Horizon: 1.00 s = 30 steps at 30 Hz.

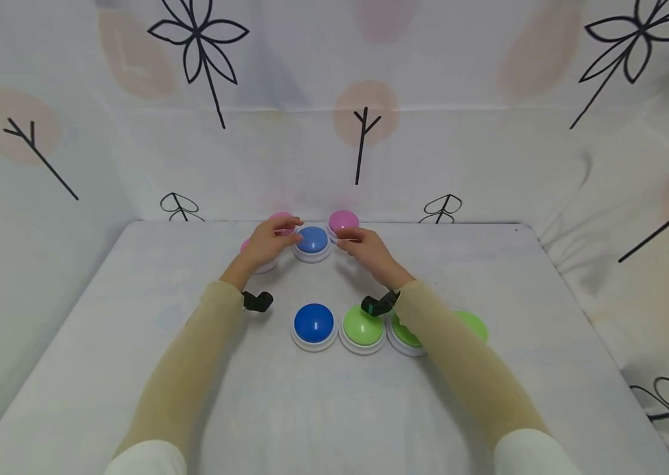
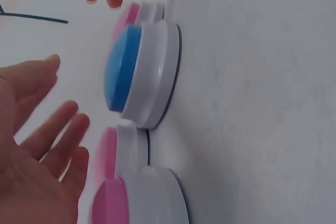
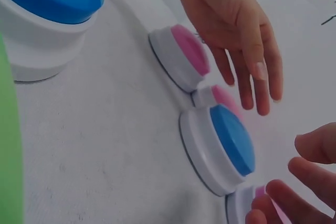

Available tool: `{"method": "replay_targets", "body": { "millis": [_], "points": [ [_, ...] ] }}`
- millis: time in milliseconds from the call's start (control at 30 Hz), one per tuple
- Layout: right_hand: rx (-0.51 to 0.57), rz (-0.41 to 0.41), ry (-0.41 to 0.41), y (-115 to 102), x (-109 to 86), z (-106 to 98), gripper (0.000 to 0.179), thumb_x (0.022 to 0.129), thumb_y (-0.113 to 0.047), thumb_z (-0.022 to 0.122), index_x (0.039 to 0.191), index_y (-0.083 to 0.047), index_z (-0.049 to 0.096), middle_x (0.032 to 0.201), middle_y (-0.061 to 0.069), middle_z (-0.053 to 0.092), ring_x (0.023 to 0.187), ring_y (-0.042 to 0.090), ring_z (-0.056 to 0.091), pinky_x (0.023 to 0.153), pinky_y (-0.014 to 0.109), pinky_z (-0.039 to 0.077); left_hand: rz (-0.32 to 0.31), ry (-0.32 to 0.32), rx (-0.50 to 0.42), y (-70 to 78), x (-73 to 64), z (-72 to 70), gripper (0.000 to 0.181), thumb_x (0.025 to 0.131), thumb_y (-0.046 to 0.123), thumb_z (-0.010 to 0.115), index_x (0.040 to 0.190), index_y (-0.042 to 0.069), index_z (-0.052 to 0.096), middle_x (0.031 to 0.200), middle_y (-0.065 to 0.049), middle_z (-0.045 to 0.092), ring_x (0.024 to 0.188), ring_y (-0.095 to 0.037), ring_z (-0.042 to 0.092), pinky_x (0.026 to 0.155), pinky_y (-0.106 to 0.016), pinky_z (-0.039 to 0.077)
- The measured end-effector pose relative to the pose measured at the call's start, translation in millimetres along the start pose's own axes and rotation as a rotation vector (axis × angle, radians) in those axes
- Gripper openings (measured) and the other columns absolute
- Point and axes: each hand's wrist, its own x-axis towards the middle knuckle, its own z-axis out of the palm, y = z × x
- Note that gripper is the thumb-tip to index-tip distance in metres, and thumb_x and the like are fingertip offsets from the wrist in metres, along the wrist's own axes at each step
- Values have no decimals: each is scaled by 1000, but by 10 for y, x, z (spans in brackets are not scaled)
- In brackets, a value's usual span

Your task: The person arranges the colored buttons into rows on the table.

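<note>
A lighter blue push button [image 1: 313, 239] on a white round base stands near the table's far edge, between both hands. To its left hovers the left hand [image 1: 266, 241], palm inward, fingers loosely bent; in the left wrist view a gap separates it from the button [image 2: 123, 69]. The right hand [image 1: 370, 251] hangs on the other side with relaxed fingers, apart from the button [image 3: 233, 140] in the right wrist view. One pink button [image 1: 343, 220] sits behind the right hand's fingertips. Two more, a far pink button [image 1: 281, 216] and a nearer pink button [image 1: 245, 245], are partly hidden by the left hand.
Closer in, a row holds a dark blue button [image 1: 313, 322], a green button [image 1: 363, 326] and two further green ones partly covered by the right sleeve [image 1: 459, 356]. The white table [image 1: 322, 409] meets a patterned cloth backdrop [image 1: 287, 152] at its far edge.
</note>
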Motion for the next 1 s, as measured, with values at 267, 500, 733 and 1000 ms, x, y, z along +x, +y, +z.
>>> {"method": "replay_targets", "body": {
  "millis": [267,500,733,1000],
  "points": [
    [-6,-10,-39,31,152,147,46,97,-19,63,140,-6,55,142,12,54,125,28,54,100,42,48,115,-61,-16,-106,126,-33,38,97,16,67,132,3,61,133,-12,58,130,-30,49,111,-42,38],
    [-37,-31,-52,18,155,204,51,94,-16,67,143,-8,54,145,13,52,127,31,52,102,46,46,122,-76,37,-168,164,-7,37,95,13,69,130,3,63,132,-13,59,128,-31,50,110,-44,39],
    [-48,-38,-87,34,209,230,53,93,-16,68,143,-8,53,143,14,54,129,30,52,103,44,46,49,-84,105,-187,151,11,44,91,15,74,134,10,62,143,-9,54,128,-33,49,109,-47,39],
    [-61,-52,-82,46,219,222,50,93,-13,68,141,-7,55,146,12,51,130,31,51,104,43,45,48,-113,124,-180,139,74,54,86,11,80,136,13,61,156,-4,40,142,-31,36,113,-48,33]
  ]
}}
